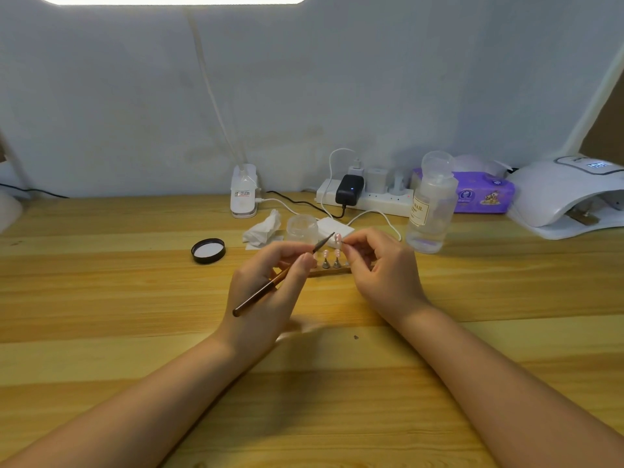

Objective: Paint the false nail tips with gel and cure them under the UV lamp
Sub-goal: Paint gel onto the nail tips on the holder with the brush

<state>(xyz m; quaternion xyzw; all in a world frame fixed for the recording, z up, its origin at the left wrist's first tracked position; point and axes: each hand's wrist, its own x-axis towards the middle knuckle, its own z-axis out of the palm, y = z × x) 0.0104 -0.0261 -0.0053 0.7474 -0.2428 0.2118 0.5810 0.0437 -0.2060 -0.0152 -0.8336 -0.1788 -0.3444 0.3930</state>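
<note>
Head view, landmark: the wooden strip [329, 271] that carries the small metal stands, near the middle of the table [135, 332].
Nail tip [338, 237]: small, pink and glossy, raised just above the strip, pinched at its stand by the right hand [381, 265]; the brush's dark tapered point almost meets it.
Right hand: fingers curled in over the strip, thumb and forefinger narrow on the stand, forearm slanting in from the lower right.
Left hand [270, 292]: grips the brush [270, 285] like a pen, its slim brown handle angled down to the left; forearm comes from the lower left.
Other tips [326, 254]: pink, upright on cone-shaped stands on the strip, between the two hands.
Behind the strip: clear round jar [301, 228], crumpled tissue [265, 228], tall clear bottle [430, 204].
Left of the strip: black round lid [208, 250], lying apart.
Far right of the strip: white domed UV lamp [567, 197], mouth open toward the table.
Open room: bare pale plank wood in front of the strip, down to the near edge.
</note>
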